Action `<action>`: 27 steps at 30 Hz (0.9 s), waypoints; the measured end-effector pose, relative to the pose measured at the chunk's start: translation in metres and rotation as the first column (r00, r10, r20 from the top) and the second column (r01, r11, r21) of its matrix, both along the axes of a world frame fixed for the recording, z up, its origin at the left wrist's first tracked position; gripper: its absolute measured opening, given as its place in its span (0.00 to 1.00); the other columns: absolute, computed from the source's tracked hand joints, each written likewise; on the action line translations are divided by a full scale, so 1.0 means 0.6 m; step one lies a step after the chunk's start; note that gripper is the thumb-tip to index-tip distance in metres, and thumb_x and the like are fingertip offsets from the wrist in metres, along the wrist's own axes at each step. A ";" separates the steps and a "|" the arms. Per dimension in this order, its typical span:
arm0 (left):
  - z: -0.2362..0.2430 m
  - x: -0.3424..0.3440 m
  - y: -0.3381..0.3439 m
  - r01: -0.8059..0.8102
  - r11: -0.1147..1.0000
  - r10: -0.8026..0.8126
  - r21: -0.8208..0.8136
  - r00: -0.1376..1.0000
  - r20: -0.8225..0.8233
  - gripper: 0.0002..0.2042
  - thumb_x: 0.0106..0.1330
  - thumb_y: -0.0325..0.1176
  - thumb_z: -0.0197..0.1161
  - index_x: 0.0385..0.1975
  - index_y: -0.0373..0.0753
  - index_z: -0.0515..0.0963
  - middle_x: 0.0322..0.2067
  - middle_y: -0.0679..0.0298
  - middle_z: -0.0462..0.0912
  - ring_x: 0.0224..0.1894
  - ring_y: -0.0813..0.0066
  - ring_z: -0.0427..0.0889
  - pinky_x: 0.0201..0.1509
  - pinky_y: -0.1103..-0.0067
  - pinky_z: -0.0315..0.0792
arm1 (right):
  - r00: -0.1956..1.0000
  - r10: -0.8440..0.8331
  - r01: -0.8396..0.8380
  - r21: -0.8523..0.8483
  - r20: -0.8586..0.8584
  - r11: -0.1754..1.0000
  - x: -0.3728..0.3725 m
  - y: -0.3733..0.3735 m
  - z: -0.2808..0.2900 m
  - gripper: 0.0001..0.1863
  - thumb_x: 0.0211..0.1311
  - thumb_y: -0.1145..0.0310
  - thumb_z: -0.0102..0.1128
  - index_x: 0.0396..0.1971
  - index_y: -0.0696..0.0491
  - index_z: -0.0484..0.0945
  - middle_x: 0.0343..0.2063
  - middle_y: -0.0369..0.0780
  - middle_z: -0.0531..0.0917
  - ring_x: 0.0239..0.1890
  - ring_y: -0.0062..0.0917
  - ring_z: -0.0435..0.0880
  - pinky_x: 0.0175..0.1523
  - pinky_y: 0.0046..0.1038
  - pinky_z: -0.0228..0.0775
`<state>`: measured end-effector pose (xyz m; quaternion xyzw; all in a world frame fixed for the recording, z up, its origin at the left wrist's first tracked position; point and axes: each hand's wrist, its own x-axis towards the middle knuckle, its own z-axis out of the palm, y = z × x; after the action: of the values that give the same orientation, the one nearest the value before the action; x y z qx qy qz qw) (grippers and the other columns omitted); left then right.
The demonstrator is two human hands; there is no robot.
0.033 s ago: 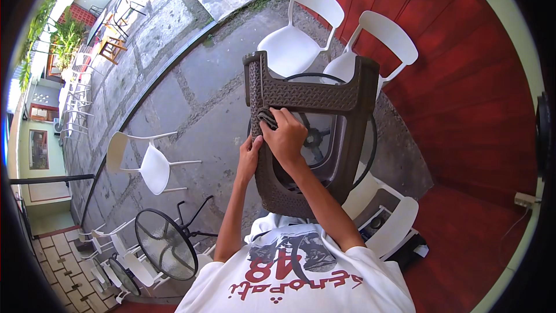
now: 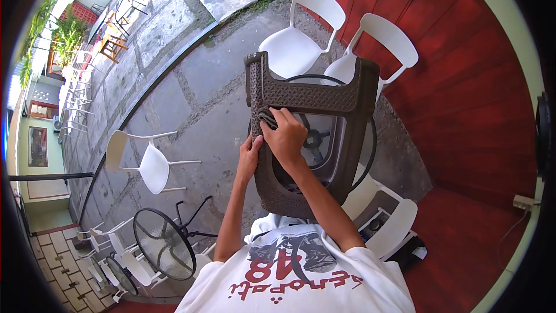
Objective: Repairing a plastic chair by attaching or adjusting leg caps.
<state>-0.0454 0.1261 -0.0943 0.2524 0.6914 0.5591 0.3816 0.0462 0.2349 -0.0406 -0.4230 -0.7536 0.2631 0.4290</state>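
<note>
A dark brown plastic chair (image 2: 315, 97) with a woven-pattern surface is tipped over in front of me, its legs pointing away. It is above a round glass table (image 2: 375, 145) with a dark rim, partly visible behind it. My right hand (image 2: 286, 139) is closed around a bunched dark cloth (image 2: 267, 118) and presses it against the chair's left leg. Just below, my left hand (image 2: 250, 159) grips the outer edge of that same leg; its fingertips are partly hidden.
Two white chairs (image 2: 292, 49) stand beyond the table by a red wooden wall (image 2: 463, 81). Another white chair (image 2: 155, 165) is to the left on the stone floor. A glass-topped table (image 2: 165, 243) is at lower left. More white seating (image 2: 394, 229) is close by my right side.
</note>
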 end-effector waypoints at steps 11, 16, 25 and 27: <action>-0.027 0.022 0.002 -0.008 0.993 -0.003 0.116 0.995 0.099 0.31 0.75 0.41 0.61 0.73 0.33 0.64 0.49 0.62 0.84 0.46 0.82 0.79 0.53 0.81 0.74 | 0.977 0.161 -0.192 0.244 0.142 0.951 -0.006 0.027 0.068 0.17 0.45 0.66 0.76 0.39 0.48 0.87 0.31 0.33 0.82 0.43 0.29 0.77 0.54 0.38 0.61; -0.016 0.046 0.007 -0.048 0.997 0.040 0.056 0.991 0.128 0.35 0.73 0.43 0.66 0.75 0.36 0.61 0.38 0.66 0.86 0.33 0.87 0.78 0.38 0.85 0.74 | 0.990 -0.027 -0.013 0.278 0.140 0.960 0.003 0.082 0.060 0.16 0.46 0.64 0.78 0.36 0.49 0.87 0.32 0.31 0.85 0.44 0.27 0.79 0.57 0.40 0.57; 0.011 0.036 -0.016 -0.090 0.996 0.092 -0.018 0.990 0.105 0.33 0.74 0.49 0.62 0.71 0.32 0.68 0.51 0.63 0.83 0.48 0.79 0.79 0.55 0.80 0.73 | 0.949 -0.301 0.263 0.283 0.097 0.922 0.138 0.117 0.040 0.14 0.47 0.64 0.77 0.32 0.52 0.83 0.32 0.36 0.85 0.42 0.31 0.79 0.58 0.41 0.58; 0.012 0.040 -0.014 -0.073 0.997 0.072 0.007 0.992 0.103 0.32 0.74 0.49 0.61 0.71 0.33 0.68 0.51 0.63 0.83 0.48 0.79 0.79 0.55 0.80 0.73 | 0.914 -0.394 0.365 0.236 0.091 0.901 0.176 0.127 0.035 0.15 0.48 0.63 0.77 0.33 0.52 0.83 0.32 0.38 0.83 0.43 0.33 0.79 0.58 0.42 0.60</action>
<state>-0.0214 0.1177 -0.0872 0.2000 0.6766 0.5885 0.3948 0.1515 0.3113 -0.0198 -0.5303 -0.7078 0.0623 0.4625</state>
